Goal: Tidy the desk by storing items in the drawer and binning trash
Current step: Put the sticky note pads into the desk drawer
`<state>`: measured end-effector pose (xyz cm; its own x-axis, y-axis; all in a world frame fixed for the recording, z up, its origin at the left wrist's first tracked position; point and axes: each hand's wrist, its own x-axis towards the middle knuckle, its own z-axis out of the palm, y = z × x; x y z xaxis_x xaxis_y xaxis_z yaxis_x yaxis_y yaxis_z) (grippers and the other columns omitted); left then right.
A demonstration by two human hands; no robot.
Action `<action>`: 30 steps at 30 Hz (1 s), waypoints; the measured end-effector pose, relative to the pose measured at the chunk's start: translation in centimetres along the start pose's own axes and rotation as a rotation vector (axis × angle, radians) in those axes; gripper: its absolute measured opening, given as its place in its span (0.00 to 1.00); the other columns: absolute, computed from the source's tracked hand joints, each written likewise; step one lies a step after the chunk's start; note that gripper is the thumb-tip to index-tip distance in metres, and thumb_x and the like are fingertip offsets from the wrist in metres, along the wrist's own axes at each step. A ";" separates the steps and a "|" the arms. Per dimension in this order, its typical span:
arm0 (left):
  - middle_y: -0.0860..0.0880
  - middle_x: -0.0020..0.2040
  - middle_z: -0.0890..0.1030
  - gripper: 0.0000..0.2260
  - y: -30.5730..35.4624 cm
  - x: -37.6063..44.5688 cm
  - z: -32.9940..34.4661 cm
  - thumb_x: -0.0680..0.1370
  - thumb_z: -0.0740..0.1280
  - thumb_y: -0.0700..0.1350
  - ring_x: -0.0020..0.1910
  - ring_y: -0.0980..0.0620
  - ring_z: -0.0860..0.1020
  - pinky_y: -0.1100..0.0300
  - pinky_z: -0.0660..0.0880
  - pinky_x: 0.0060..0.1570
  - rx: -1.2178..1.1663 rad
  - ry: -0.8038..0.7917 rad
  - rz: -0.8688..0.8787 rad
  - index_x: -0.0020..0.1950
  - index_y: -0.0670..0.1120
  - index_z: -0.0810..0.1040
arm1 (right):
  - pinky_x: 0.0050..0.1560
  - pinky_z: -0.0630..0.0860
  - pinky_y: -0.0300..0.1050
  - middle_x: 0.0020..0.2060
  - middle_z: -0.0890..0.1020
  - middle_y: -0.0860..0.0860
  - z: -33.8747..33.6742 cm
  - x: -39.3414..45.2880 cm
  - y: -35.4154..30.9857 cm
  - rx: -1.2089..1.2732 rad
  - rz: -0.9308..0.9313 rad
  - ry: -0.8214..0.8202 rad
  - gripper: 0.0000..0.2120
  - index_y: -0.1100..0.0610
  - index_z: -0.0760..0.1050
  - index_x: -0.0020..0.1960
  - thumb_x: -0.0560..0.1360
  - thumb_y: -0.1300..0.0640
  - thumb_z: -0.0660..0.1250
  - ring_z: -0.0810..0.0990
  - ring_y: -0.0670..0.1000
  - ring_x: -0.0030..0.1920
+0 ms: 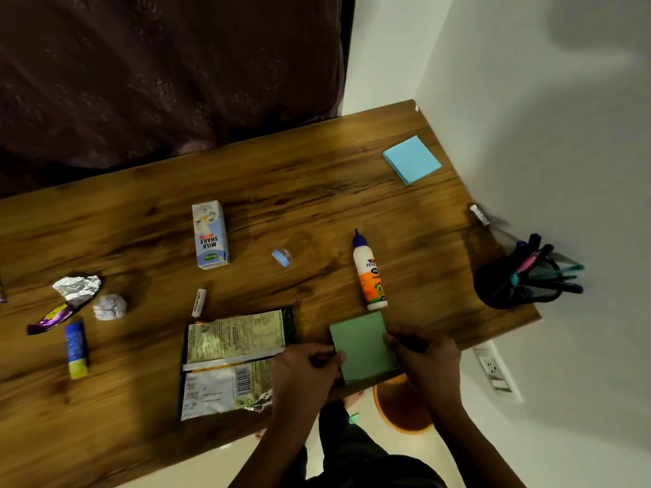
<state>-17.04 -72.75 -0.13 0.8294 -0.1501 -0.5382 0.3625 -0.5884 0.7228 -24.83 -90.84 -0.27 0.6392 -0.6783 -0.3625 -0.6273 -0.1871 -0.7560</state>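
At the desk [317, 177] edge (near side), both hands pinch the green pad [364, 343].

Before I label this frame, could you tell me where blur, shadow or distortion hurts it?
Head view: wide-angle bends the desk edges; the pen cup is motion-smeared; a soft shadow lies on the wall; the dim hands blur at the green pad.

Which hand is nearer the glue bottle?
The right hand. It holds the green pad's right edge, just below the glue bottle. The left hand grips the pad's left edge, farther down and to the left.
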 end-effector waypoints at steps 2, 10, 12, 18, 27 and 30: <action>0.56 0.35 0.86 0.05 0.0 0.0 0.1 0.71 0.80 0.49 0.32 0.63 0.84 0.55 0.85 0.42 0.001 0.008 0.004 0.45 0.53 0.86 | 0.49 0.82 0.44 0.40 0.84 0.38 0.1 0.1 -0.1 -0.032 -0.013 0.018 0.05 0.50 0.86 0.50 0.74 0.55 0.77 0.83 0.36 0.41; 0.60 0.36 0.86 0.07 -0.4 0.6 0.0 0.70 0.81 0.53 0.35 0.65 0.83 0.61 0.83 0.40 0.092 0.042 0.042 0.45 0.55 0.87 | 0.40 0.70 0.28 0.39 0.84 0.38 0.2 0.2 -0.3 -0.099 -0.057 0.052 0.06 0.50 0.87 0.48 0.72 0.58 0.78 0.78 0.32 0.37; 0.59 0.36 0.86 0.07 -0.5 0.6 0.1 0.70 0.81 0.52 0.35 0.65 0.84 0.59 0.84 0.41 0.086 0.041 0.035 0.45 0.55 0.87 | 0.40 0.69 0.23 0.39 0.82 0.36 0.1 0.2 -0.2 -0.095 -0.048 0.031 0.06 0.49 0.87 0.48 0.73 0.57 0.78 0.80 0.30 0.39; 0.62 0.38 0.85 0.08 -0.2 0.4 -0.2 0.71 0.80 0.55 0.35 0.66 0.83 0.63 0.83 0.41 0.116 0.050 0.063 0.46 0.55 0.87 | 0.46 0.79 0.36 0.40 0.85 0.38 -0.2 0.2 -0.5 -0.099 -0.044 0.037 0.05 0.51 0.87 0.49 0.74 0.52 0.77 0.82 0.34 0.39; 0.63 0.35 0.84 0.10 1.5 0.9 -2.6 0.72 0.75 0.61 0.35 0.68 0.81 0.67 0.79 0.39 0.135 0.217 0.205 0.42 0.56 0.86 | 0.42 0.79 0.40 0.40 0.84 0.38 -2.8 2.1 -3.3 0.052 -0.040 0.127 0.06 0.46 0.84 0.46 0.75 0.45 0.72 0.82 0.38 0.41; 0.63 0.35 0.84 0.06 3.6 2.1 -2.6 0.72 0.77 0.58 0.36 0.69 0.81 0.70 0.76 0.40 0.089 0.232 0.239 0.42 0.57 0.86 | 0.44 0.82 0.43 0.44 0.86 0.44 -3.6 4.0 -4.1 0.114 -0.015 0.149 0.12 0.51 0.85 0.51 0.75 0.44 0.72 0.85 0.43 0.44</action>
<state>-12.84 -73.10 2.45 0.9648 -0.1133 -0.2372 0.1158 -0.6269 0.7704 -21.27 -95.35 3.32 0.5700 -0.7752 -0.2724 -0.5579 -0.1217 -0.8209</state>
